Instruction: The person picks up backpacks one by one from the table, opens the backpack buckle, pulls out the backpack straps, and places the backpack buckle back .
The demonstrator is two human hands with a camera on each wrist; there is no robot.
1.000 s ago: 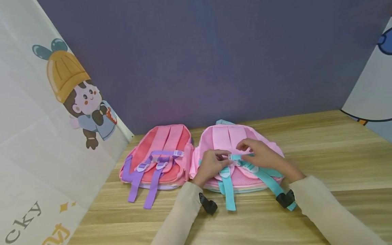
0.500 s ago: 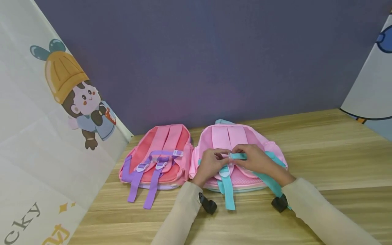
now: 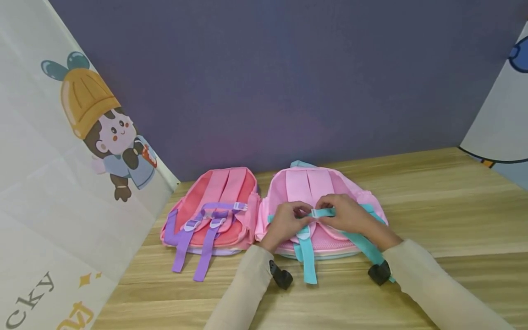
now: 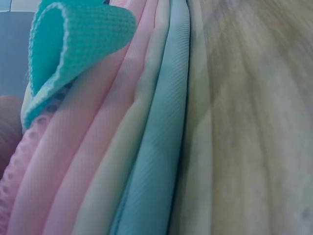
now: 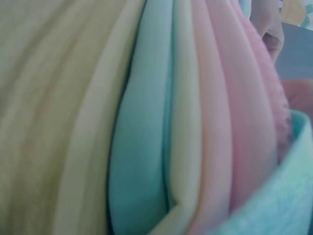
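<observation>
In the head view, a light pink backpack (image 3: 359, 195) lies back side up, its shoulder straps folded over it. A teal strap (image 3: 325, 212) with a white buckle (image 3: 314, 213) crosses its middle. My left hand (image 3: 286, 225) pinches the strap's left side by the buckle. From the right, my right hand (image 3: 345, 213) grips the teal strap; its fingers hide part of the join. A loose teal strap end (image 3: 308, 263) hangs toward me. The left wrist view shows a curled teal strap (image 4: 83, 46) beside the bag's layered edge (image 4: 112, 122); both wrist views barely show the hands.
A coral backpack (image 3: 224, 181) with purple straps (image 3: 205, 256) lies against the pink one on the left. Both rest on a wooden table (image 3: 445, 201) before a dark wall (image 3: 288, 82). A white panel with a cartoon figure (image 3: 117, 130) stands at left.
My right hand has come down from spread fingers above the strap to a grip on it, moving left. Over the last half second the buckle shifts slightly right and down.
</observation>
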